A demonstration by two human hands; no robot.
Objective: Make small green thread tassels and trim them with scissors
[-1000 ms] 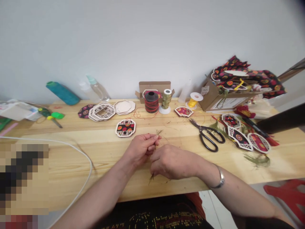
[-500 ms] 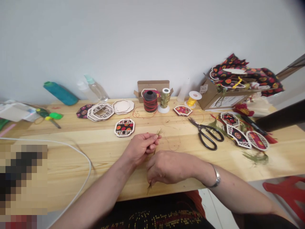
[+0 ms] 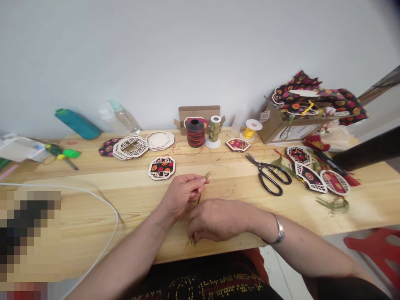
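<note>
A thin bundle of olive-green threads (image 3: 207,175) stretches between my two hands above the front of the table. My left hand (image 3: 184,189) pinches its far end between thumb and fingers, with loose tips sticking out past the thumb. Closer to my body, my right hand (image 3: 214,217) is closed around the near end, and a few frayed ends poke out under its fingertips. The back of that hand hides most of its grip. Just beyond my left hand lies an octagonal fabric ornament (image 3: 161,168) in a pale fretwork frame.
Black-handled scissors (image 3: 270,177) lie to the right, near several framed ornaments (image 3: 334,182). Spools of red cord (image 3: 195,135), olive thread (image 3: 214,131) and yellow thread (image 3: 249,133) stand along the wall. A carton (image 3: 275,129) holds patterned fabric. A white cable (image 3: 103,196) curves across the left side.
My right hand has shifted slightly left and away from my body, and fewer thread ends show beneath it. My left hand keeps its pinch. The whole view has moved a little.
</note>
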